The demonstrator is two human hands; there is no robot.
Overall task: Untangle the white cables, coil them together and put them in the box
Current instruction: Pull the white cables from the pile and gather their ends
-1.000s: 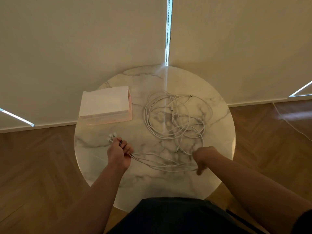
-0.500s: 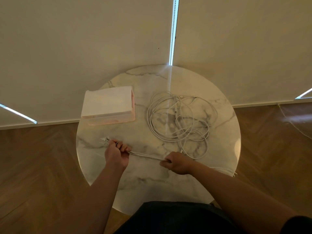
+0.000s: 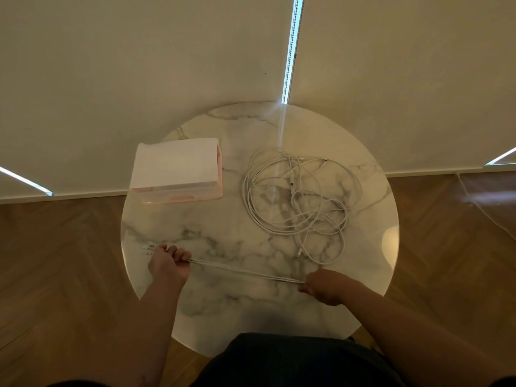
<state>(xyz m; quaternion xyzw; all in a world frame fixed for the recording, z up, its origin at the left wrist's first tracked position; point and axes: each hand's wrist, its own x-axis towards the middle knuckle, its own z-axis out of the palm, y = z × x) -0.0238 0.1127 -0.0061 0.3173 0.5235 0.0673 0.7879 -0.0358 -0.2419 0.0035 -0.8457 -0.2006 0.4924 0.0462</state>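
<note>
1. On the round marble table (image 3: 223, 227), right of centre, the white cables (image 3: 296, 196) are heaped in loose loops.
2. 1 bundle (image 3: 245, 272) is stretched taut near the front edge.
3. A white-topped pink box (image 3: 176, 169) is set apart, to the left.
4. Herringbone wood floor (image 3: 55, 261) and pale blinds (image 3: 139, 65) are seen around.
5. The bundle is gripped in the curled left hand (image 3: 167, 263) and pinched by the right hand (image 3: 324, 286).

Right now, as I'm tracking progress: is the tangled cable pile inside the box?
No, the cable pile lies on the table right of the box, apart from it.

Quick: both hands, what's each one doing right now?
Left hand: gripping the cables near their plug ends.
Right hand: gripping the same cables further along; they run straight between the hands.
</note>
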